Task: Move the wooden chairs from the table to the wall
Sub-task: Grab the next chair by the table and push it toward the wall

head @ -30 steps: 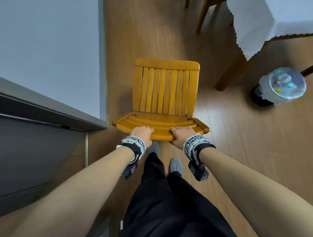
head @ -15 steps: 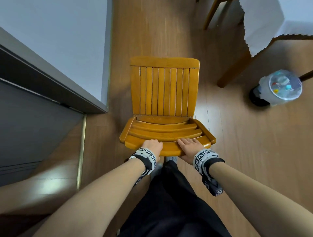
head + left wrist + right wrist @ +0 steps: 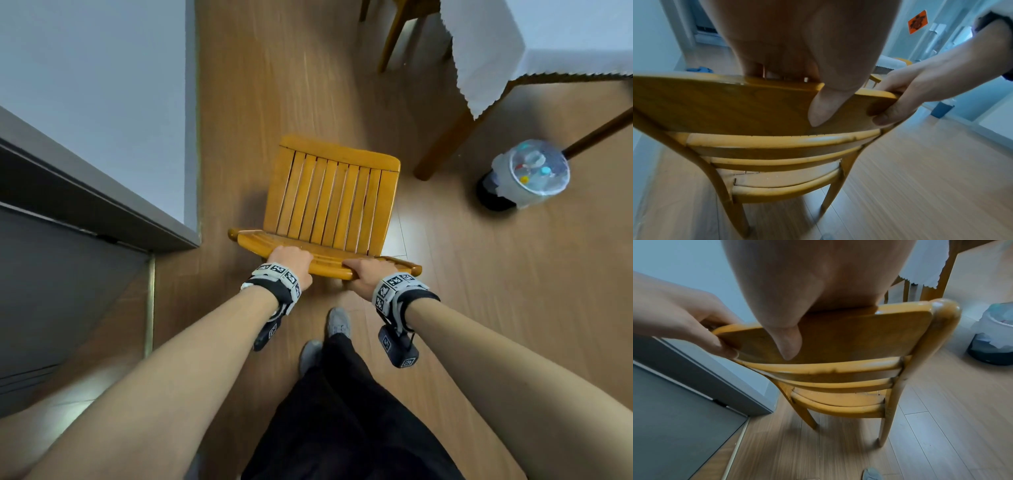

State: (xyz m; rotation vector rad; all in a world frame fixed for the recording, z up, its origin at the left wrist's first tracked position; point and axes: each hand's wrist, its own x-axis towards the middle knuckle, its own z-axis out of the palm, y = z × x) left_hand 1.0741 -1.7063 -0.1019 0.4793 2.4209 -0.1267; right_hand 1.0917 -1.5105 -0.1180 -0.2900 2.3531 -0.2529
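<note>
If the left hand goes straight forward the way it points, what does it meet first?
The left hand already grips the wooden chair by its top rail; going straight on, it would probably meet the slatted seat first.

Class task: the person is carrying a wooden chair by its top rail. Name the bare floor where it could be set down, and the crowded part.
Bare floor lies ahead of the chair, along the wall. To the right it is crowded: the table leg and the lined bin. Both hands, left hand and right hand, grip the rail.
</note>
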